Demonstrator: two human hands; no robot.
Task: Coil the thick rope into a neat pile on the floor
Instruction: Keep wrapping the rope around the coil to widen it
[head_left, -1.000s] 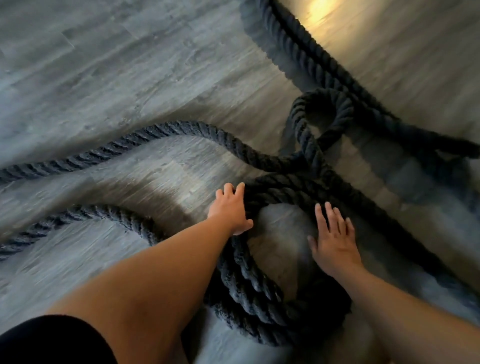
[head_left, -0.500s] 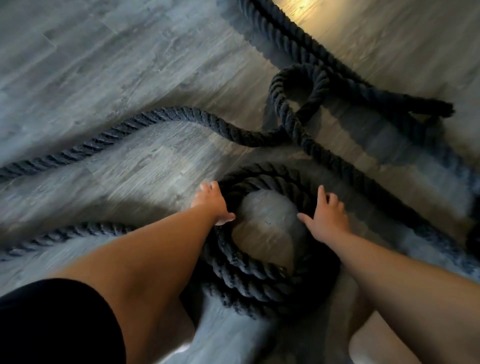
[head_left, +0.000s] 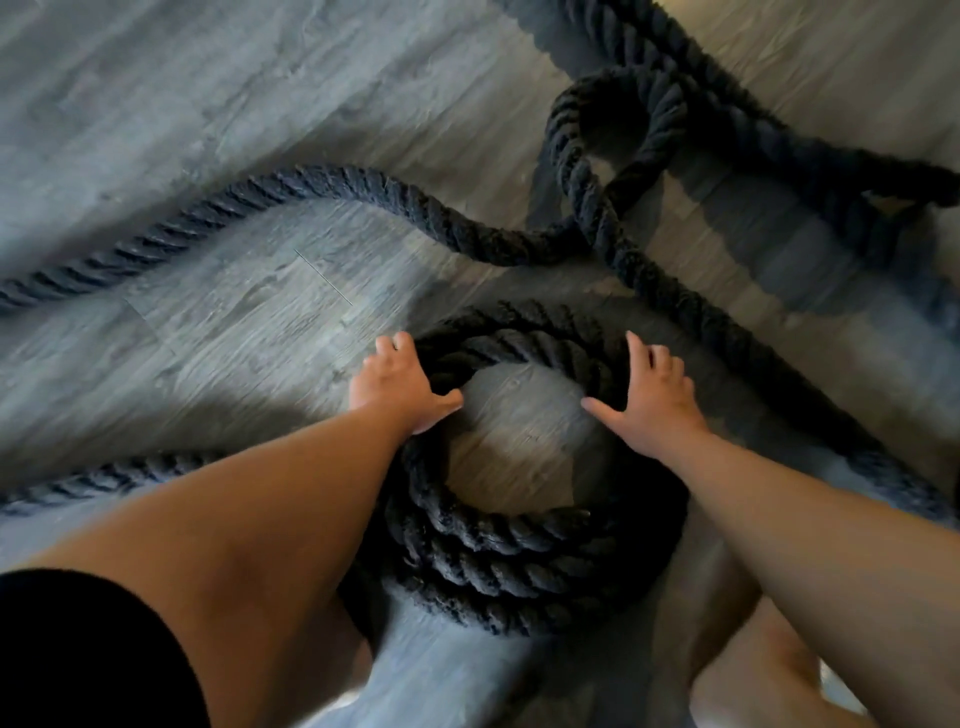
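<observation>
A thick black twisted rope lies partly wound into a round coil (head_left: 509, 551) of several stacked turns on the floor right in front of me. My left hand (head_left: 400, 387) sits on the coil's far left rim, fingers curled over the outside and thumb inside. My right hand (head_left: 649, 400) rests on the far right rim, fingers spread and thumb pointing inward. Loose rope (head_left: 322, 182) snakes in from the left edge to a small loop (head_left: 618, 124) at the upper right. One strand (head_left: 727, 338) runs diagonally past the coil's right side. Another strand (head_left: 104, 478) passes under my left forearm.
The floor (head_left: 208, 104) is grey wood-look planks, with a brighter lit patch at the top right. More rope (head_left: 810, 161) trails off the right edge. My bare leg (head_left: 753, 670) shows at the bottom right and a black sleeve (head_left: 78, 654) at the bottom left.
My right hand has moved from inside the ring onto its right rim. My left hand stays on the left rim. The coil looks rounder and tighter, and the lower-left strand lies straighter.
</observation>
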